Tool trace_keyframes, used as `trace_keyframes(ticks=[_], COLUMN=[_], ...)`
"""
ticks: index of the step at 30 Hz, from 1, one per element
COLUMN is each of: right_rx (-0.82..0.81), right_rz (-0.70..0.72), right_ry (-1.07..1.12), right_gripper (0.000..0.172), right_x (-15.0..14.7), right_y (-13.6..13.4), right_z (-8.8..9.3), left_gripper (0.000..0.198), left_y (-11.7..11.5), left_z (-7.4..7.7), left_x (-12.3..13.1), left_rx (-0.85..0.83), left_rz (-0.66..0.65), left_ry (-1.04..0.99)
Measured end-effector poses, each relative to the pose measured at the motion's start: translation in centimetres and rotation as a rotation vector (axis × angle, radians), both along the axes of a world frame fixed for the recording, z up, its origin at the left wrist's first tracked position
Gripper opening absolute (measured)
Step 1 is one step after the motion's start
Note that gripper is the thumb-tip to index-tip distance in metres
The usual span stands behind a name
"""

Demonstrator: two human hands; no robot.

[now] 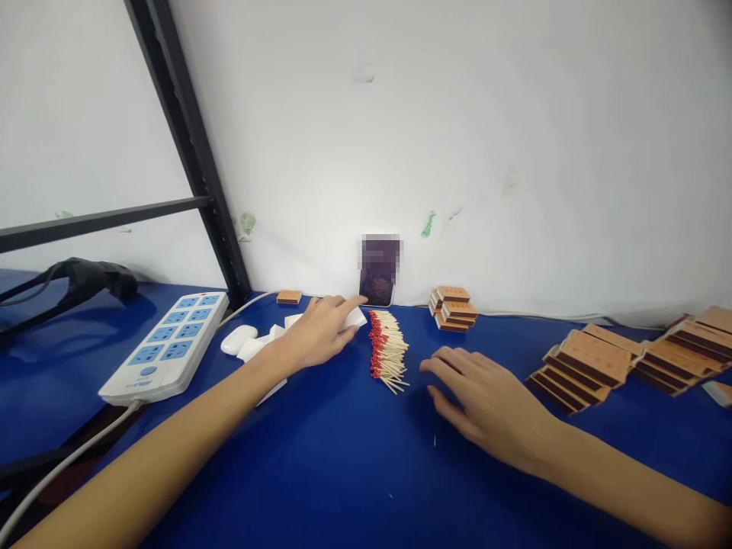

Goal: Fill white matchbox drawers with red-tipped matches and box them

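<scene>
My left hand (323, 329) reaches over some white folded card pieces (260, 347), its index finger stretched to the lower edge of a dark phone (378, 286). The phone leans upright against the wall. Whether that fingertip touches the screen I cannot tell. To the right of this hand lies a row of loose matches (389, 351), red heads pointing left. My right hand (486, 400) hovers or rests just right of the matches, fingers apart and slightly bent, holding nothing. Behind it sits a small stack of matchboxes (454, 309).
More matchboxes (589, 362) lie in overlapping rows at the right, with another group (686, 347) beyond. A single matchbox (289, 296) is near the wall. On the left are a white earbud case (239, 340), a power strip (171, 339) and a black metal frame (194, 145).
</scene>
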State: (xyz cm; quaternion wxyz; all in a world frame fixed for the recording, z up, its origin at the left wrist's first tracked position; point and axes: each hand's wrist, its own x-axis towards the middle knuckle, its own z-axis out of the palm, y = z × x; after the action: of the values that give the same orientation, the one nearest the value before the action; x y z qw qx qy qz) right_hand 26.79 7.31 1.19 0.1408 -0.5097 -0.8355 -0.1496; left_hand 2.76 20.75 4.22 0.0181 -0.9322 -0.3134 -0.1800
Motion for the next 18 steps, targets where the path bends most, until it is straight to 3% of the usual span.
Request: trace_keyframes(ticks=[3, 5, 7, 9, 12, 17, 18], right_rx=[-0.166, -0.219, -0.228, -0.227, -0.228, -0.233, -0.233], right_rz=[0.014, -0.008, -0.015, -0.011, -0.022, -0.014, -0.005], right_ry=[0.195, 0.263, 0.307, 0.35, 0.403, 0.424, 0.419], right_gripper=[0.012, 0.009, 0.01, 0.011, 0.009, 0.009, 0.009], right_x=[-1.0, -1.4, -1.6, -1.8, -1.9, -1.9, -1.8], right_y=[0.5, 0.8, 1.1, 1.2, 1.3, 1.3, 1.3], right_z=[-0.6, -1.1, -1.6, -2.0, -2.4, -2.9, -2.9], left_gripper=[0.056, 0.062, 0.063, 0.058, 0.05, 0.052, 0.045], left_y=[-2.5, -4.8, -7.1, -9.1, -10.6, -10.1, -9.7], left_z=[0.7, 0.5, -0.3, -1.4, -3.0, -3.3, -3.2], left_x=[0.3, 0.7, 1.1, 1.5, 1.9, 2.0, 1.9], left_rx=[-0.231, -0.435, -0.525, -0.539, -0.531, -0.446, -0.438], left_rz=[-0.15, -0.283, -0.421, -0.536, -0.591, -0.576, -0.549], left_ry=[-0.27, -0.323, -0.311, -0.241, -0.168, -0.316, -0.329])
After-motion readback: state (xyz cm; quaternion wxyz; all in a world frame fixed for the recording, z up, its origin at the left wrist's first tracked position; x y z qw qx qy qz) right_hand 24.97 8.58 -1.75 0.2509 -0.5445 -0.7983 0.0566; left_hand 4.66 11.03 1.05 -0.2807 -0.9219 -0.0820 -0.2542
